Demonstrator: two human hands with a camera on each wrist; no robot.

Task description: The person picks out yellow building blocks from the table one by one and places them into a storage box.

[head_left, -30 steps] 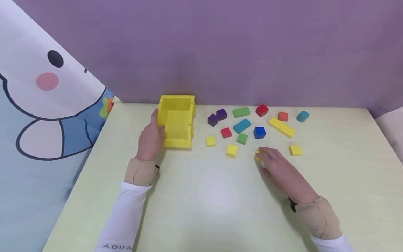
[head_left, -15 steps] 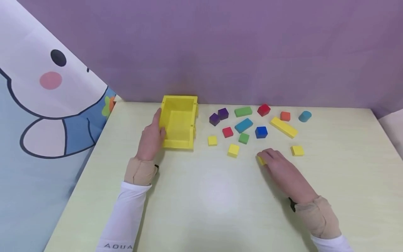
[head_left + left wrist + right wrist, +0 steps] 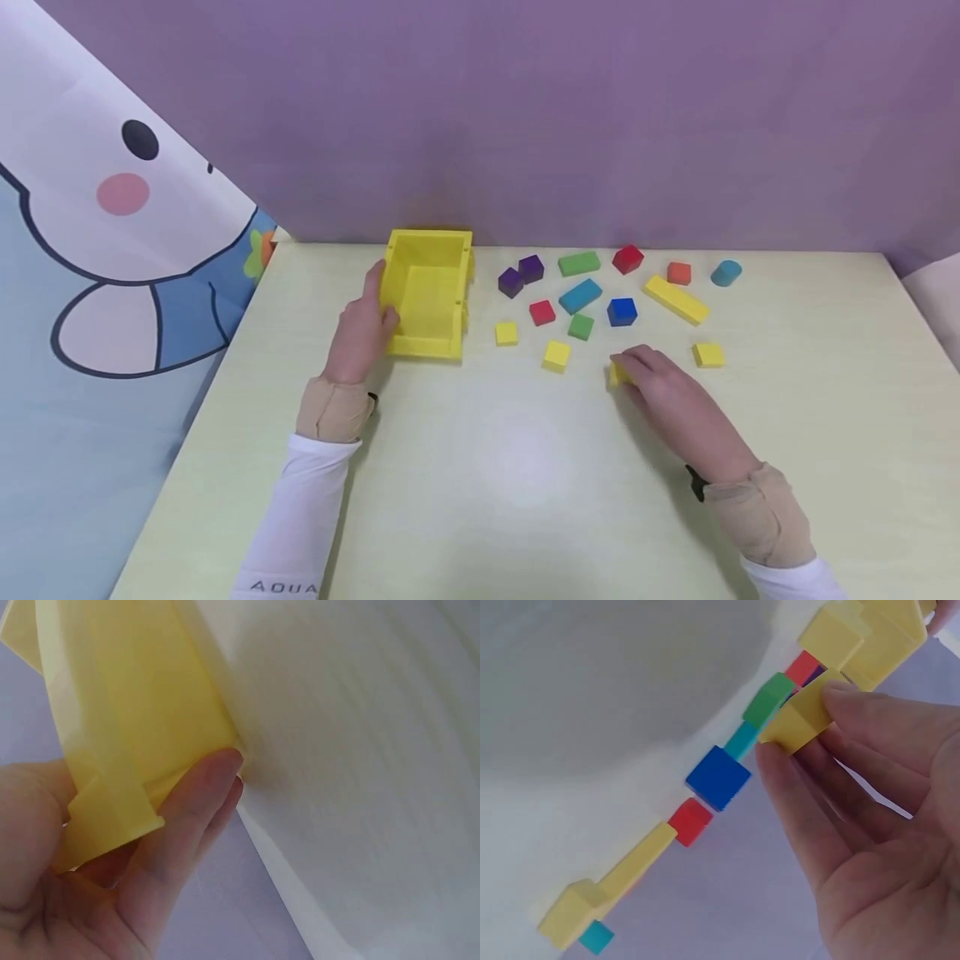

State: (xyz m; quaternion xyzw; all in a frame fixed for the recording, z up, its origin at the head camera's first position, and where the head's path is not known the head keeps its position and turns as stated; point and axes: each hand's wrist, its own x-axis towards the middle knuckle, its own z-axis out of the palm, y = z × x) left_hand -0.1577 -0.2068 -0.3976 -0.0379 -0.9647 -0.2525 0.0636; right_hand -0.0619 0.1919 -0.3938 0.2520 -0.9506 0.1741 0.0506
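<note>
My left hand (image 3: 362, 329) grips the left wall of an open yellow plastic bin (image 3: 427, 346) at the back of the table. Its thumb hooks over the rim, and in the left wrist view the fingers (image 3: 191, 799) lie along the bin's outer wall (image 3: 165, 697). The bin's inside shows no blocks. Toward the right, my right hand (image 3: 667, 400) pinches a yellow block (image 3: 802, 716) between thumb and fingertips, low over the table; the hand covers much of it in the head view. Another yellow block (image 3: 557, 357) lies to its left, and a blue cube (image 3: 622, 312) just beyond.
Several blocks lie scattered between bin and right hand: purple cubes (image 3: 511, 282), a green block (image 3: 579, 264), a teal block (image 3: 581, 296), a red cube (image 3: 627, 259). Farther right are a long yellow block (image 3: 676, 300) and a teal cylinder (image 3: 726, 272). A purple backdrop (image 3: 570, 125) rises behind the table.
The fingers of my right hand have closed on the yellow block. My left hand has stayed on the bin, which appears slightly farther right in the view, as do the blocks.
</note>
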